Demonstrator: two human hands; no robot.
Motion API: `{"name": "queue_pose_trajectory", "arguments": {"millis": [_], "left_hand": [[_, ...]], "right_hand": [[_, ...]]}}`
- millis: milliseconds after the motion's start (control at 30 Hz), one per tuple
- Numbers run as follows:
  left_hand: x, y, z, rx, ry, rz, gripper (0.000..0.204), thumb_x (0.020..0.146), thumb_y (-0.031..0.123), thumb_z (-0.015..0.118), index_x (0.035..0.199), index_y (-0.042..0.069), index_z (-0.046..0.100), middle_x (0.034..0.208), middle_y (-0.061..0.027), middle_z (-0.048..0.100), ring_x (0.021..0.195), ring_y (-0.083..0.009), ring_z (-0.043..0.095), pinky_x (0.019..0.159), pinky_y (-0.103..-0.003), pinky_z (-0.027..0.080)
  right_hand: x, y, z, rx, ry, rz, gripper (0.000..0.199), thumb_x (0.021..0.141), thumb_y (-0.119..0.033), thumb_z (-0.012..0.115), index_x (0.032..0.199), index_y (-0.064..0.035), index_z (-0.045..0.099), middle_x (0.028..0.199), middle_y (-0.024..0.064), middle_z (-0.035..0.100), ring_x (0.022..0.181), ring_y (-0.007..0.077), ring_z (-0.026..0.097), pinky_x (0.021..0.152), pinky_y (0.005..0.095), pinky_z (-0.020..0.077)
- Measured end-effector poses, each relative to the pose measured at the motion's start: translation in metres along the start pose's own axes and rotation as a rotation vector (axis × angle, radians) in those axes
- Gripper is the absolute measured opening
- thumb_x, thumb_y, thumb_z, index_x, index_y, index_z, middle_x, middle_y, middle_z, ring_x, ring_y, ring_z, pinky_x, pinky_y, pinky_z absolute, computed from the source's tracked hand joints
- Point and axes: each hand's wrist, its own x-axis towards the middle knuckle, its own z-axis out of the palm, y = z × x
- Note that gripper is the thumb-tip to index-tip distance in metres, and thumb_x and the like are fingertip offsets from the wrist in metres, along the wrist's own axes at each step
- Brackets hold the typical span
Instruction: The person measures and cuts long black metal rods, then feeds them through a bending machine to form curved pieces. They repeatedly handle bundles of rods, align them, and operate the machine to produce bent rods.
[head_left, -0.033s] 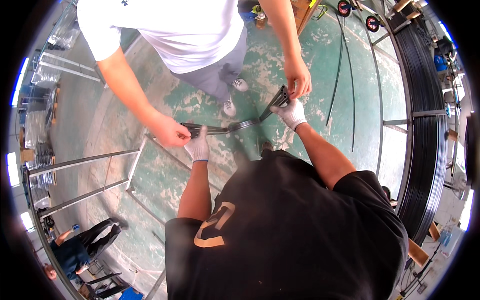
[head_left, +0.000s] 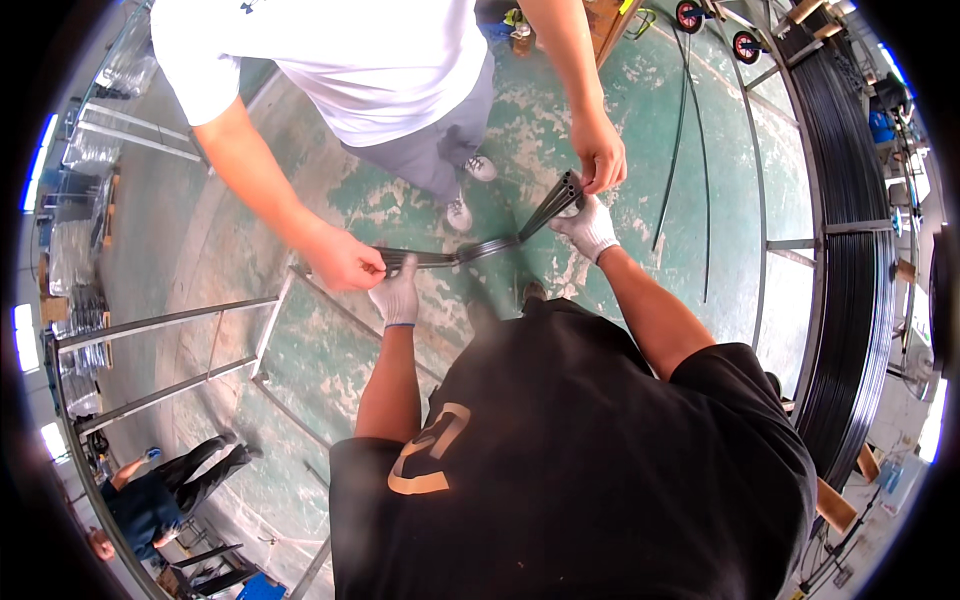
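Observation:
A bundle of thin dark tubes point(head_left: 488, 249) spans the space between my hands, bending sharply near its middle. My left hand point(head_left: 395, 298), in a white knit glove, is closed round the left part with the thumb up. My right hand point(head_left: 586, 228), gloved too, grips the right part just below its end, where round openings show. Facing me, another person's bare hand point(head_left: 350, 262) touches the bundle's left end and covers it. That person's other hand point(head_left: 602, 152) pinches at the right end, close to my right fingers.
A metal frame point(head_left: 170, 337) stands at left. Long dark strips point(head_left: 850, 330) fill a rack at right. Two thin rods point(head_left: 672, 150) lie on the worn green floor point(head_left: 620, 330). Small wheels point(head_left: 746, 47) show at upper right. A second person point(head_left: 140, 505) is at lower left.
My right hand and the bundle's right end have shifted slightly to the right. The facing person's hand at the left end has slid a little right along the tubes, covering their tips.

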Motion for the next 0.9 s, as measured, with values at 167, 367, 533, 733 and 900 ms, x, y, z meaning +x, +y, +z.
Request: {"name": "queue_pose_trajectory", "arguments": {"millis": [167,367,533,733,900], "left_hand": [[-0.02,0.028,-0.024,-0.056,-0.174,-0.008,0.04,0.08,-0.001,0.082,0.117,-0.003,0.068,0.113,-0.0079,0.07,0.105,-0.0189,0.066,0.092,-0.034,0.053],[-0.03,0.027,-0.037,-0.181,-0.238,-0.231,0.046,0.076,-0.005,0.079,0.121,-0.003,0.068,0.117,-0.0085,0.071,0.103,-0.0186,0.069,0.085,-0.032,0.055],[-0.024,-0.033,-0.019,0.212,-0.354,0.167,0.042,0.097,0.017,0.077,0.135,0.002,0.066,0.138,-0.0085,0.066,0.12,-0.0174,0.063,0.097,-0.035,0.054],[0.003,0.014,0.027,0.003,0.004,-0.066,0.013,0.096,0.009,0.079,0.099,0.001,0.07,0.092,-0.0031,0.071,0.086,-0.0138,0.064,0.082,-0.032,0.053],[0.027,0.012,0.024,-0.091,0.066,-0.131,0.014,0.096,0.01,0.079,0.096,0.002,0.068,0.09,-0.0036,0.068,0.085,-0.0147,0.062,0.082,-0.033,0.052]], "right_hand": [[-0.005,0.057,-0.017,0.154,-0.017,-0.069,0.098,0.074,0.003,0.071,0.165,-0.0077,0.037,0.159,0.0204,0.056,0.148,0.0326,0.053,0.118,0.0371,0.0473],[-0.043,0.069,-0.018,0.172,-0.034,0.057,0.107,0.073,0.001,0.082,0.168,-0.0091,0.032,0.164,0.0184,0.05,0.151,0.0319,0.049,0.122,0.0401,0.043],[-0.055,0.038,0.026,0.384,0.022,-0.07,0.096,0.079,-0.016,0.09,0.162,-0.0043,0.042,0.158,0.0204,0.055,0.139,0.0271,0.059,0.116,0.0361,0.0479],[-0.052,0.089,0.02,-0.247,0.246,-0.27,0.047,0.095,-0.024,0.072,0.139,-0.0089,0.062,0.132,0.0173,0.07,0.13,0.0326,0.064,0.105,0.0453,0.0527],[-0.123,0.098,-0.036,0.04,0.591,0.183,0.04,0.094,-0.013,0.07,0.132,-0.0042,0.07,0.115,0.0171,0.08,0.105,0.0283,0.078,0.097,0.0392,0.0582]]}}
